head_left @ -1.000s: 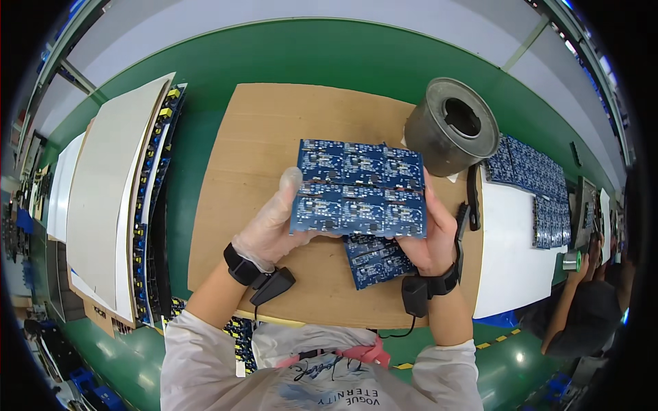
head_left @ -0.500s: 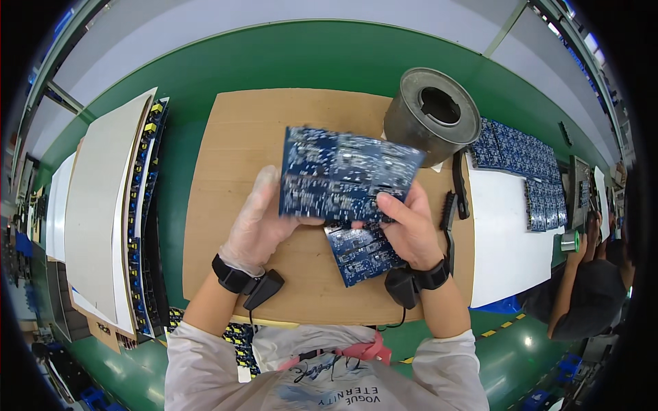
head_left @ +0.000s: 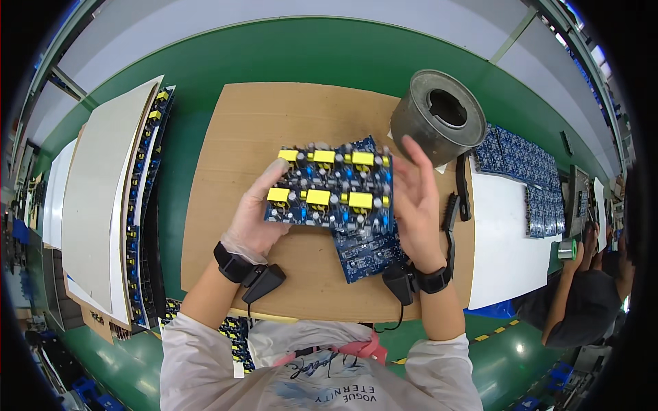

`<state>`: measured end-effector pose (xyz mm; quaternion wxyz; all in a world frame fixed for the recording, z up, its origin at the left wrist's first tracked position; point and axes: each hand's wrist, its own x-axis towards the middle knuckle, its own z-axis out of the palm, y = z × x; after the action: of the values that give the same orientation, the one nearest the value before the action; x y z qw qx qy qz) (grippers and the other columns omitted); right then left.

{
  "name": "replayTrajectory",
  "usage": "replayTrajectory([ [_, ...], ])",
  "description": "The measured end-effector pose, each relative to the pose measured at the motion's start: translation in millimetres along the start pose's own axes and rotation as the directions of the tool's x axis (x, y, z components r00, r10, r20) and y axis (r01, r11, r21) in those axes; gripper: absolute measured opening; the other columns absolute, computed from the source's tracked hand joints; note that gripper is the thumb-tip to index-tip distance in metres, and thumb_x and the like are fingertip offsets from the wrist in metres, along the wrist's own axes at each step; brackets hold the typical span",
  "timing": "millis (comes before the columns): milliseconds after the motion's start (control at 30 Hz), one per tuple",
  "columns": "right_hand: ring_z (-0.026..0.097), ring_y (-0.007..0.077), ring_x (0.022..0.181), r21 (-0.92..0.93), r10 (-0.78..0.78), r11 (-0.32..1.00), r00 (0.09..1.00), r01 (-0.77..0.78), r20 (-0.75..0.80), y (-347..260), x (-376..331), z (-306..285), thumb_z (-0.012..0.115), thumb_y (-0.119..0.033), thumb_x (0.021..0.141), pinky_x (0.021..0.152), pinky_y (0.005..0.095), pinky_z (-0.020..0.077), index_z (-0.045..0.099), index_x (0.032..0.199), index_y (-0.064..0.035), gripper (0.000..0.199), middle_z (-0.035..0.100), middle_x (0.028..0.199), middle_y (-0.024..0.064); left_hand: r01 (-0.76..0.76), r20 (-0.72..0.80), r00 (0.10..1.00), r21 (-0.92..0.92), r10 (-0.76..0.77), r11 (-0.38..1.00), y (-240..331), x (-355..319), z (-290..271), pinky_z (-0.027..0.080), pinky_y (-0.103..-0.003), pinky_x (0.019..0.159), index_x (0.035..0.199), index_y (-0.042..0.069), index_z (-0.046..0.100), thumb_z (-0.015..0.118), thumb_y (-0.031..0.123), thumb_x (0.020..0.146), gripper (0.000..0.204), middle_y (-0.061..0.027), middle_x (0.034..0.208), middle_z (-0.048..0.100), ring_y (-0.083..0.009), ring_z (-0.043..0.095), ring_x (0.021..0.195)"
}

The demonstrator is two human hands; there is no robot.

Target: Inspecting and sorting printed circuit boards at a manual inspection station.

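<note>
"What stood at the far right of the brown cardboard [head_left: 236,144]?" one asked.

"A round grey metal canister [head_left: 419,135], its top pierced by a dark opening," the other answered. "Nearer lay a black brush [head_left: 449,227]."

"And farther right?"

"A white sheet [head_left: 504,264], then a green-and-silver spool [head_left: 567,249] near a co-worker [head_left: 582,308] in a dark top."

"The left side?"

"A stack of pale sheets [head_left: 103,198], well apart from the canister, above a green floor [head_left: 96,349]."

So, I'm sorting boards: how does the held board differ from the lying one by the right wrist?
The held board shows yellow blocks; the lying board shows a flatter face. The held board is gripped in the left hand; the lying board rests on cardboard. Both are blue.
</note>
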<state>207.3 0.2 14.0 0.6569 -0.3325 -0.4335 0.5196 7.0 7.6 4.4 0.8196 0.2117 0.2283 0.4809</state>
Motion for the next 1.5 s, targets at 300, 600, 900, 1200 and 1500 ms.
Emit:
replayTrajectory([
  [300,0.060,0.0152,0.096,0.340,0.432,0.796,0.864,-0.500,0.259,13,0,-28,0.045,-0.011,0.093,0.086,0.0299,0.0485,0.049,0.118,0.0063,0.031,0.061,0.108,0.0118,-0.140,-0.022,0.989,0.091,0.143,0.986,-2,-1,-1,0.043,-0.035,0.096,0.134,0.004,0.036,0.044,0.030,0.093,0.050,-0.0077,0.133,0.045,-0.0198,0.049,0.117],
  [600,0.060,0.0155,0.095,0.381,0.430,0.771,0.858,-0.511,0.281,14,-1,-33,0.045,-0.013,0.094,0.084,0.0298,0.0496,0.052,0.114,0.0032,0.027,0.061,0.107,0.0110,-0.128,0.051,0.991,0.054,0.126,0.990,0,-4,-8,0.045,-0.035,0.093,0.136,0.003,0.031,0.043,0.029,0.094,0.052,-0.0093,0.136,0.041,-0.0196,0.048,0.117],
  [900,0.061,0.0168,0.094,0.636,0.449,0.541,0.828,-0.551,0.336,13,1,-33,0.043,-0.012,0.095,0.078,0.0268,0.0545,0.052,0.113,0.0014,0.024,0.061,0.106,0.0113,0.026,0.196,0.978,-0.419,0.063,0.907,-8,1,-27,0.050,-0.039,0.088,0.133,0.004,0.034,0.044,0.041,0.094,0.055,-0.0134,0.126,0.047,-0.0270,0.051,0.114],
  [1200,0.064,0.0176,0.088,0.648,0.453,0.545,0.838,-0.531,0.306,17,1,-35,0.043,-0.012,0.095,0.070,0.0246,0.0570,0.052,0.113,0.0019,0.024,0.061,0.106,0.0133,-0.001,0.117,0.993,-0.132,0.017,0.991,-12,4,-30,0.051,-0.039,0.086,0.133,0.005,0.034,0.043,0.053,0.089,0.066,-0.0156,0.126,0.047,-0.0310,0.055,0.107],
  [1500,0.063,0.0179,0.088,0.622,0.457,0.594,0.850,-0.510,0.261,18,2,-35,0.044,-0.014,0.095,0.072,0.0270,0.0571,0.052,0.111,0.0021,0.024,0.062,0.103,0.0124,-0.050,0.085,0.996,0.098,0.041,0.994,-11,3,-18,0.047,-0.040,0.089,0.134,0.008,0.034,0.045,0.057,0.086,0.070,-0.0118,0.127,0.048,-0.0262,0.052,0.112],
])
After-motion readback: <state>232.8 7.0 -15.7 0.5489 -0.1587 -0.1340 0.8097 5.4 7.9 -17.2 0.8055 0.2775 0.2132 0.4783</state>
